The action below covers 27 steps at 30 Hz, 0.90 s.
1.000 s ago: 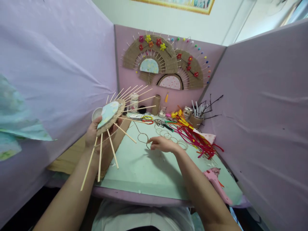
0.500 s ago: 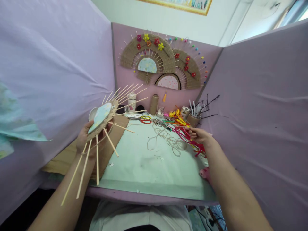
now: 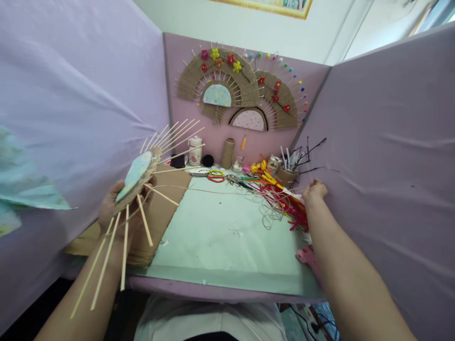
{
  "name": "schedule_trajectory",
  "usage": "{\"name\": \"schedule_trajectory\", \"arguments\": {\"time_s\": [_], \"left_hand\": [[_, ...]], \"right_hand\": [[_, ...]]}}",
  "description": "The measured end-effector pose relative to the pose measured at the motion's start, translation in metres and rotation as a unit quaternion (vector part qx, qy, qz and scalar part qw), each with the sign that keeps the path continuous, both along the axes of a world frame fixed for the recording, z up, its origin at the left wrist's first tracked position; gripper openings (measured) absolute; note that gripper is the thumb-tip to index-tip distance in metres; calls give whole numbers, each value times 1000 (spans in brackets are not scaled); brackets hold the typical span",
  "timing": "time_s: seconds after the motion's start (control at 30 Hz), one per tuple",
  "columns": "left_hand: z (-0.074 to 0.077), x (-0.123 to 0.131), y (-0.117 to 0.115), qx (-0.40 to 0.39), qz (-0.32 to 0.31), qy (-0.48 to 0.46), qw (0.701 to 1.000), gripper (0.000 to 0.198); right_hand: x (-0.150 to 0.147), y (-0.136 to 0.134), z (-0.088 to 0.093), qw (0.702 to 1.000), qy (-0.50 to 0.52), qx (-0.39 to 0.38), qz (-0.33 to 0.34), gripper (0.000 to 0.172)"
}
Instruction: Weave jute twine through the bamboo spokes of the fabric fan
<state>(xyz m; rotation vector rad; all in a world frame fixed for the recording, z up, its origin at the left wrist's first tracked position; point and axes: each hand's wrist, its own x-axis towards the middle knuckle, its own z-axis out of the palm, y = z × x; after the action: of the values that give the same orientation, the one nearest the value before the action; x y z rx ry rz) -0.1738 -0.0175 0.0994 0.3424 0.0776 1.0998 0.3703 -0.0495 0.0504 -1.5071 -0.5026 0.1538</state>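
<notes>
My left hand [image 3: 113, 210] grips a half-woven fan [image 3: 137, 176]: a pale blue half disc edged with jute, with several bamboo sticks radiating from it. A thin jute cord [image 3: 213, 190] runs taut from the fan across the green mat to my right hand [image 3: 313, 190], which is closed on it near the right purple wall. Loose coils of the same cord [image 3: 269, 213] lie beside a heap of red and yellow pipe cleaners [image 3: 284, 201].
A green mat [image 3: 227, 246] covers the table, with brown cardboard [image 3: 156, 213] at its left. Scissors [image 3: 213, 177], a jute spool [image 3: 228, 153], a cup of tools [image 3: 287, 176] stand at the back. A pink glue gun [image 3: 307, 258] lies by my right forearm. Finished fans [image 3: 227, 85] hang on the back wall.
My right hand went from the coils at the mat's middle to the far right, pulling the cord taut. My left hand lowered the fan slightly to the left.
</notes>
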Motion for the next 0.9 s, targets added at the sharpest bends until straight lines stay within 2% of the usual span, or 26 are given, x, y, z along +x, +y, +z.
{"name": "schedule_trajectory", "arguments": {"time_s": [0.07,0.17,0.27,0.33,0.47,0.5,0.57,0.67,0.77,0.83,0.9], "left_hand": [[-5,-1,3,10,2,3,1000,52],[-14,1,7,13,-4,44,999,51],[-24,9,9,-13,-26,118,993,53],[-32,18,10,-23,-55,159,986,54],[-42,39,7,-15,-79,192,978,55],[-44,44,6,-20,-86,196,977,55],[-46,52,4,-30,-104,206,972,55],[-50,60,1,-37,-127,216,967,54],[-57,64,-3,-29,-141,222,964,54],[-63,66,-5,-27,-154,223,962,56],[-69,68,-7,-30,-166,223,960,58]], "right_hand": [[-10,3,-4,998,-2,-65,5,35],[-28,3,-6,986,-19,-158,49,33],[-51,1,3,969,-63,-219,101,24],[-74,-1,11,960,-104,-226,132,18],[-149,-12,16,932,-176,-192,254,26],[-171,-18,14,914,-186,-180,313,28],[-213,-29,5,850,-177,-127,480,36],[-256,-40,-12,790,-95,-31,605,44],[-271,-42,-29,757,6,14,654,49],[-270,-41,-38,769,52,13,637,42],[-267,-40,-45,800,69,-1,596,25]]}}
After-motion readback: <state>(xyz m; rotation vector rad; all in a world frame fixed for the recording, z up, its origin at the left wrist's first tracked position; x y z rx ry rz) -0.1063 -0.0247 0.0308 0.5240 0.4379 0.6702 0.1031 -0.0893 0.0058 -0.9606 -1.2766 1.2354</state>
